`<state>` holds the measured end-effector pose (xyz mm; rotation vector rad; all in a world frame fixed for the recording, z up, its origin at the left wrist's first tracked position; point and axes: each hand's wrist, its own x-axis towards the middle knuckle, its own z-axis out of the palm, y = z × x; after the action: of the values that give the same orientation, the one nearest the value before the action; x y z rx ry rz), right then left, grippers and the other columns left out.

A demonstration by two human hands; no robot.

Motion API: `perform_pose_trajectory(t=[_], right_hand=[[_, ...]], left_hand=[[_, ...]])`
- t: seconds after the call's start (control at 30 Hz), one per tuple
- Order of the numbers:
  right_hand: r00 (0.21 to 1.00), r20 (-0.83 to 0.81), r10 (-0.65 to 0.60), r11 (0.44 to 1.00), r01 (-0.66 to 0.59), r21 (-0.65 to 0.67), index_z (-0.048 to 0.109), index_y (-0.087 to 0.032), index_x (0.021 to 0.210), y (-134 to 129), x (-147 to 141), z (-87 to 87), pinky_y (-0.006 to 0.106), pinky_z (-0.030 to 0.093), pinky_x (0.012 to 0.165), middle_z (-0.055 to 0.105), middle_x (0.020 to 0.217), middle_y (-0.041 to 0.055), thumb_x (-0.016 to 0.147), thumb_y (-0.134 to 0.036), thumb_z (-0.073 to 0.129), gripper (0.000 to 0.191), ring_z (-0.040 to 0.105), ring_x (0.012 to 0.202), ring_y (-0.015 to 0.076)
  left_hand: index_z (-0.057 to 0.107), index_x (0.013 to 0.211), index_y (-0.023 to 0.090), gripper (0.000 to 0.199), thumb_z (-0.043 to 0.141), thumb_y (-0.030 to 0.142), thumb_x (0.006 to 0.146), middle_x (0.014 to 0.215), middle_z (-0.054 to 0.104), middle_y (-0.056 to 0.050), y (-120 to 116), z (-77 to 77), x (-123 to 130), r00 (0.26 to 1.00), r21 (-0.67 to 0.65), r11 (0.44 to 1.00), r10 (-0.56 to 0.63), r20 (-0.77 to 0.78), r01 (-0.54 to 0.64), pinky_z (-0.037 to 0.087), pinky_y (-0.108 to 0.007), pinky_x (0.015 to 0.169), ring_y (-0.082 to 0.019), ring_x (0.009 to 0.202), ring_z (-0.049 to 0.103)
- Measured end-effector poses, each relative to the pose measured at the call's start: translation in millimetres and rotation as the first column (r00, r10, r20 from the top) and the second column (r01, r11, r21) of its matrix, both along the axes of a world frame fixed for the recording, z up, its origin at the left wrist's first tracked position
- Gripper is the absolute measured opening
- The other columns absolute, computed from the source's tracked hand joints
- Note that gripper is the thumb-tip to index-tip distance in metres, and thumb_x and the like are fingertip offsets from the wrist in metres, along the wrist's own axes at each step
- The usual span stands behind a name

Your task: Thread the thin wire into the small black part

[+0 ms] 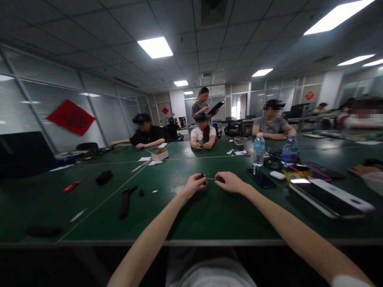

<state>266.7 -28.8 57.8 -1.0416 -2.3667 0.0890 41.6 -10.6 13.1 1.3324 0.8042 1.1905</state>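
Tight pinch on tiny bits, both hands up on my feed
Left hand and right hand grip small black pieces between fingertips, a thin strand running between them (too small for me to make out), well in from the green table's near edge.

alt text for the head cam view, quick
The left hand and right hand pinch small dark pieces with a thin strand between them, above a green table. Two plastic water bottles stand beyond a black phone, and other people sit farther along the table.
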Motion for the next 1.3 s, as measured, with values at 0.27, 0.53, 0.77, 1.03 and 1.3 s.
perform_pose_trajectory(t=[0.27, 0.53, 0.77, 1.03, 1.3], right_hand=[[0.987, 0.144, 0.064, 0.998, -0.065, -0.002, 0.064, -0.024, 0.098, -5.5, 1.6, 6.0, 0.025, 0.04, 0.074, 0.066, 0.091, 0.0037, 0.083, -0.037, 0.05, 0.025, 0.058, 0.081, 0.0176], [0.991, 0.129, 0.043, 0.994, -0.03, -0.101, 0.066, -0.024, 0.097, -6.8, 2.1, 7.9, 0.025, 0.039, 0.073, 0.067, 0.09, 0.0035, 0.082, -0.039, 0.051, 0.026, 0.059, 0.079, 0.0179], [0.991, 0.123, 0.06, 0.994, -0.049, -0.095, 0.067, -0.025, 0.097, -6.1, 3.8, 6.7, 0.024, 0.039, 0.07, 0.067, 0.087, 0.003, 0.083, -0.039, 0.049, 0.026, 0.058, 0.075, 0.017], [0.989, 0.122, 0.089, 0.993, -0.079, -0.082, 0.069, -0.023, 0.092, -7.4, 2.8, 1.6, 0.024, 0.037, 0.069, 0.068, 0.083, 0.0037, 0.083, -0.04, 0.048, 0.029, 0.058, 0.072, 0.0168], [0.998, -0.06, 0.006, 0.953, -0.024, -0.302, 0.07, -0.016, 0.079, 0.6, -9.1, -21.0, 0.022, 0.033, 0.053, 0.064, 0.066, 0.003, 0.084, -0.047, 0.042, 0.042, 0.052, 0.057, 0.013]], left_hand=[[0.059, 0.104, 0.012, 0.035, 0.065, 0.03, 0.075, 0.098, 0.062, -0.012, -0.7, 6.0, -12.8, 0.998, -0.08, 0.995, -0.053, 0.024, 0.055, 0.051, -0.033, 0.076, -0.015, 0.08, 0.062], [0.059, 0.101, 0.009, 0.029, 0.063, 0.026, 0.077, 0.096, 0.065, -0.013, -3.7, 8.2, -8.9, 0.995, -0.092, 0.991, -0.09, 0.034, 0.093, 0.051, -0.034, 0.078, -0.015, 0.079, 0.063], [0.059, 0.101, 0.008, 0.027, 0.064, 0.017, 0.076, 0.101, 0.063, -0.015, -6.2, 10.6, -9.4, 0.989, -0.096, 0.986, -0.131, 0.073, 0.138, 0.049, -0.035, 0.082, -0.017, 0.083, 0.063], [0.061, 0.099, 0.008, 0.026, 0.066, 0.016, 0.074, 0.101, 0.063, -0.014, -10.9, 6.3, -7.4, 0.982, -0.036, 0.984, -0.173, 0.072, 0.176, 0.048, -0.038, 0.085, -0.019, 0.087, 0.062], [0.06, 0.092, 0.008, 0.018, 0.062, 0.018, 0.077, 0.095, 0.064, -0.013, -7.0, -7.1, -2.8, 0.989, -0.073, 0.993, -0.084, 0.118, 0.093, 0.05, -0.035, 0.082, -0.016, 0.083, 0.063]])
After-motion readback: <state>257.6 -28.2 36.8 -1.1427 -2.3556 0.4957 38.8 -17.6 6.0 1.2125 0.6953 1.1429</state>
